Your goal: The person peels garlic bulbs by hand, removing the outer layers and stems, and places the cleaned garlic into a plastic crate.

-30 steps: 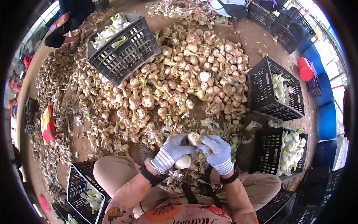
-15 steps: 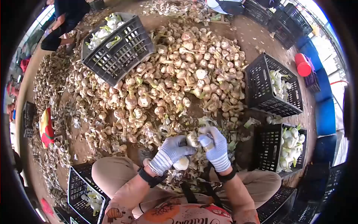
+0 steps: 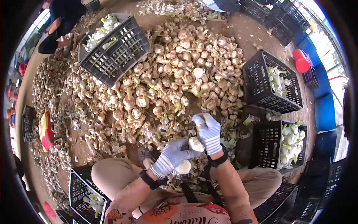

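A pale garlic bulb [image 3: 195,145] sits clasped in the grip of the left hand [image 3: 170,158] — a second bulb [image 3: 183,167] shows under that palm. The right hand [image 3: 209,134] curls just beside; whether its grip holds anything, I cannot tell. Beyond spreads a garlic heap [image 3: 186,67] — a black crate [image 3: 115,52] at its left.

The left hand [image 3: 169,160] and right hand [image 3: 209,134] wear white gloves with blue-grey stripes, plainer grey towards the fingers [image 3: 184,154]. The held garlic bulb [image 3: 196,145] is creamy white, while the heap [image 3: 179,67] mottles tan and brown. Both wristbands [image 3: 153,180] are black, the trousers [image 3: 115,179] beige, the shirt [image 3: 169,214] peach with orange and dark prints. Crates [image 3: 115,56] are black (the loudest colours sit outward: a red container [image 3: 301,61], blue panels [image 3: 325,112], a red-and-yellow bag [image 3: 46,132]).
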Available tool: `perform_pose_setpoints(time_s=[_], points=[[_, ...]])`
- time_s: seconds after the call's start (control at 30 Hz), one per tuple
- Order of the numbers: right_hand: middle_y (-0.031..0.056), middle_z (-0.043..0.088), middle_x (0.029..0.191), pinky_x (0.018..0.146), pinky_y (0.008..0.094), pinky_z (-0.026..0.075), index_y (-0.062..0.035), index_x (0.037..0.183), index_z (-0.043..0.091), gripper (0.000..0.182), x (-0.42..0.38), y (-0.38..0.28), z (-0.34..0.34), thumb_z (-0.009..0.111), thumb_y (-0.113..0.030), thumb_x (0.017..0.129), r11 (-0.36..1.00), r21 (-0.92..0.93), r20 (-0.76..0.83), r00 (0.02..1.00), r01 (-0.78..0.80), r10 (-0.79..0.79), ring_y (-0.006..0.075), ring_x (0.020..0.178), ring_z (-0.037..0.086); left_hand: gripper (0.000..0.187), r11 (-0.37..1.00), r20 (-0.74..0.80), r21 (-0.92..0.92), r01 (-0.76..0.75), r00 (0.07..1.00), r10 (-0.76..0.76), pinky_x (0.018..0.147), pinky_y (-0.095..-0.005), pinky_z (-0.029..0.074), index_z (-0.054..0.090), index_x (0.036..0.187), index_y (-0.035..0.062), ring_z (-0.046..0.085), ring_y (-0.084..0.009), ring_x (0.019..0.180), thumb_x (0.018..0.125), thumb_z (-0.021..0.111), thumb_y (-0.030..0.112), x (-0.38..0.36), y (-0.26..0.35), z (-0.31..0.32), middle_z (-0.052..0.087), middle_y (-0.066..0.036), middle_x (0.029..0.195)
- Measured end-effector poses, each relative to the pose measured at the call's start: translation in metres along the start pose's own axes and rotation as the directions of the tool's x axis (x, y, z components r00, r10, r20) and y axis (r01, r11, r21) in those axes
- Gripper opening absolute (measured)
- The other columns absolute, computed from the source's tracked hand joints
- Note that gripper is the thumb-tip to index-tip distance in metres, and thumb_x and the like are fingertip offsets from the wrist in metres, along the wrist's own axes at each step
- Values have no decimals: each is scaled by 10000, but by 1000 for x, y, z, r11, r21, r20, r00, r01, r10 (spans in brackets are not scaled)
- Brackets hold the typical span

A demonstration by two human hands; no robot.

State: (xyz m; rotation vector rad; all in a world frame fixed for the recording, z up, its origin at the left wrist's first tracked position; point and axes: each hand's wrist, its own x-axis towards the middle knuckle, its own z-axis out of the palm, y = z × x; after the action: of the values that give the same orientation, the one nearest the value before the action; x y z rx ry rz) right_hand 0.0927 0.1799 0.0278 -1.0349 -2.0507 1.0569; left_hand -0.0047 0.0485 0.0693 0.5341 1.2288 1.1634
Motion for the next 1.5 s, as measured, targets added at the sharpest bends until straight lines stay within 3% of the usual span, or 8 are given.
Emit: perform_pose_setpoints(time_s=[0.13, 0.2, 0.23, 0.47, 0.97, 1.2, 1.27, 1.5], points=[[89, 665, 850, 666, 265, 485, -21, 945, 641, 135, -7, -23, -40, 608, -68, 823, 924, 308, 198, 965, -228, 172, 155, 740, 625, 318, 993, -1, -80, 86, 996, -86, 777, -243, 486, 591, 1095, -18, 597, -103, 830, 818, 659, 123, 3, 7, -10, 648, -39, 955], [101, 664, 874, 664, 278, 490, -41, 957, 647, 171, -15, -27, -57, 661, -68, 788, 973, 209, 354, 935, -96, 16, 191, 744, 633, 291, 994, -34, -99, 49, 998, -52, 700, -238, 493, 605, 1065, -20, 595, -90, 748, 817, 675, 116, 4, 6, -11, 651, -30, 852], [116, 658, 870, 643, 303, 498, -54, 935, 647, 199, -14, -27, -56, 703, -82, 746, 965, 185, 285, 930, 183, -231, 256, 741, 639, 283, 997, -53, -77, 9, 999, -13, 699, -234, 489, 604, 1061, -25, 592, -87, 754, 816, 670, 100, 5, 7, -11, 652, -31, 852], [113, 623, 782, 586, 368, 504, -72, 884, 635, 193, -32, -36, -44, 671, -43, 697, 843, -337, 384, 878, 420, -285, 304, 681, 611, 213, 1000, -185, 29, -8, 983, 13, 681, -225, 482, 611, 998, -35, 579, -73, 739, 797, 642, 30, 7, -5, -6, 655, -40, 845], [90, 556, 710, 540, 409, 462, -84, 793, 588, 139, -36, -33, -36, 617, -89, 657, 811, -398, 480, 850, 430, -215, 301, 686, 572, 154, 956, -306, 290, -32, 944, 124, 557, -253, 452, 595, 834, -19, 509, -70, 602, 745, 678, 77, 8, -20, -5, 583, -21, 664], [98, 567, 708, 545, 390, 471, -64, 804, 588, 143, -34, -34, -25, 590, -56, 662, 795, -440, 317, 901, 417, -296, 305, 664, 573, 180, 985, -339, 157, -66, 933, 116, 573, -248, 460, 595, 880, -28, 528, -78, 626, 744, 672, 61, 7, -13, -4, 602, -32, 711], [120, 574, 705, 557, 382, 468, -45, 810, 585, 129, -32, -22, -29, 586, -19, 684, 912, -162, 188, 919, 376, -346, 324, 640, 569, 253, 994, -244, 108, -21, 969, 47, 623, -233, 477, 610, 964, -34, 564, -77, 679, 746, 683, 73, 5, -3, -7, 634, -41, 783], [151, 601, 773, 606, 374, 481, -44, 844, 594, 188, -20, -21, -45, 594, 24, 668, 952, -145, 93, 962, 268, -257, 350, 694, 589, 351, 990, -17, -133, 54, 998, -56, 697, -238, 508, 608, 1065, -18, 603, -94, 743, 758, 694, 129, 3, 6, -18, 651, -43, 894]])
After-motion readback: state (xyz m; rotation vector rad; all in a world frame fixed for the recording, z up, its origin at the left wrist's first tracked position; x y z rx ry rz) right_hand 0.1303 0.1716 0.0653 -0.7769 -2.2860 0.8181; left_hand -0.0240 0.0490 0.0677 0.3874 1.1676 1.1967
